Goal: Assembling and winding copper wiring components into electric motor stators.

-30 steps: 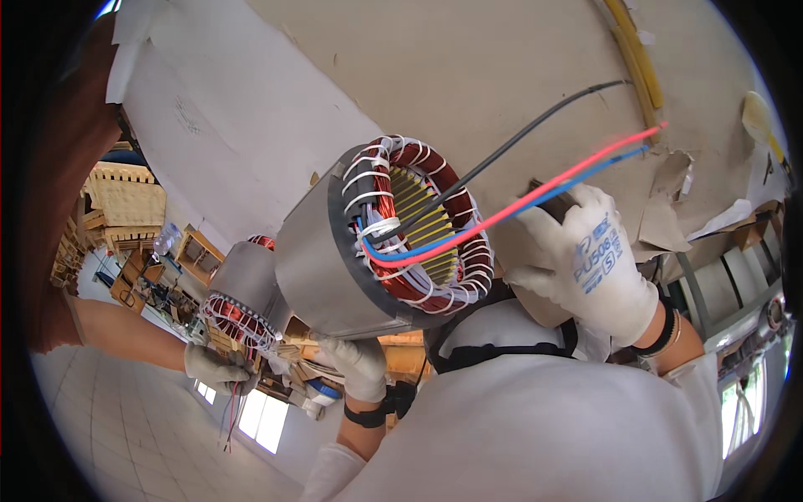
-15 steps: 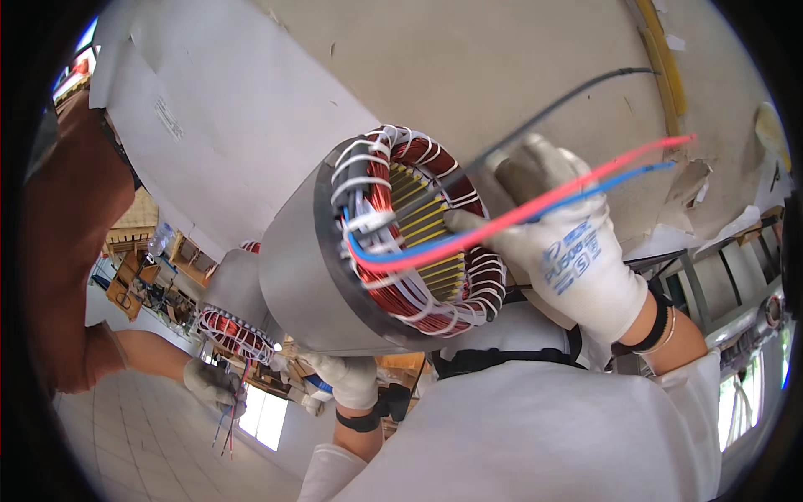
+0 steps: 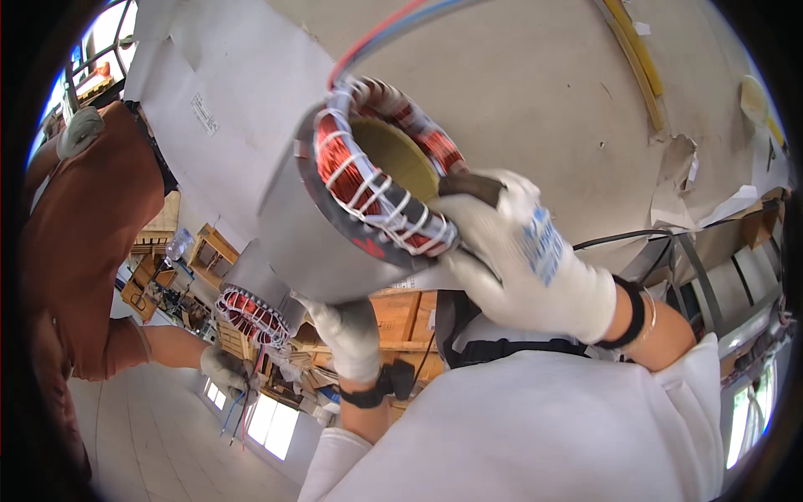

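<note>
A grey stator (image 3: pixel 305 230) lies tilted in front of me, its open end facing right. Red-brown copper windings (image 3: pixel 339 163) laced with white cord ring that end, around a yellowish bore (image 3: pixel 393 155). Blurred red and blue lead wires (image 3: pixel 368 48) rise from the far side of the windings. My right hand (image 3: pixel 523 247), in a white glove with darkened fingertips, grips the near right rim, some fingers at the bore opening. My left hand (image 3: pixel 347 330), also gloved, is closed against the stator's underside; part of its fingers is hidden.
A pale sheet-covered table (image 3: pixel 535 92) lies beyond, with a yellow strip (image 3: pixel 631 58) on it. Left, a co-worker in brown (image 3: pixel 100 234) has a gloved hand (image 3: pixel 224 372) by wires near a second stator (image 3: pixel 259 280). Shelving (image 3: pixel 719 284) stands at right.
The stator has turned, carrying its lead wires from the right side up to the far side. My right hand has moved slightly down and onto the rim.
</note>
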Motion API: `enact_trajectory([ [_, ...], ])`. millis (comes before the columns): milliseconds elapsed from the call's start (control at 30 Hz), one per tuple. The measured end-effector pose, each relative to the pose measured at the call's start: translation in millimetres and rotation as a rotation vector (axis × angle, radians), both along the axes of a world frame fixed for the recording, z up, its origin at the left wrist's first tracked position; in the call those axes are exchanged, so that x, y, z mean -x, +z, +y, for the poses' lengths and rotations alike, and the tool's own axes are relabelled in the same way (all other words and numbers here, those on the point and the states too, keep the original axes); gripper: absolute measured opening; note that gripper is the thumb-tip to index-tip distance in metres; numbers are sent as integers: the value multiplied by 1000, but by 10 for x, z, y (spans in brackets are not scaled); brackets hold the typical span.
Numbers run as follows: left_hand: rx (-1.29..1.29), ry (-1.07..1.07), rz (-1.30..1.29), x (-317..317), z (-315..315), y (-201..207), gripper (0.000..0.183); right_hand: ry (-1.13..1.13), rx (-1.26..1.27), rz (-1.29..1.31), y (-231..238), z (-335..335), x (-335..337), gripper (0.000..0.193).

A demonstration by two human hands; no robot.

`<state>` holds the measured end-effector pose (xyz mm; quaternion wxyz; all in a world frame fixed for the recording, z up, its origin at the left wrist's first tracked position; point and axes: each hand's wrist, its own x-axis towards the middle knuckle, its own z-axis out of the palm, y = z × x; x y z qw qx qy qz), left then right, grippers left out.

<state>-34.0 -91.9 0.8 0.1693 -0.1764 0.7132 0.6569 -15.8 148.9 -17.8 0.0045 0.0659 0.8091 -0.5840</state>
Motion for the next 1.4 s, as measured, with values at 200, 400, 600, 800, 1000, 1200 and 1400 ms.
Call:
enact_trajectory([
  [200,-4,70,-391,62,231,442,55,178,294,-105,66,135,-215,37],
  [400,78,266,-281,171,153,328,58,451,-172,-120,-178,493,-180,52],
  [600,149,-160,-116,-133,-145,153,77,400,-128,-271,-165,545,-131,59],
  [800,-88,74,-130,93,-197,-74,83,179,137,-104,-131,234,92,56],
  [1000,42,10,-24,107,108,263,51,-26,47,-14,139,129,71,31],
  [1200,69,105,-282,101,294,435,44,258,125,-140,93,355,-148,48],
  [1400,505,-288,59,-122,-48,238,45,445,-491,-432,-52,585,-199,67],
])
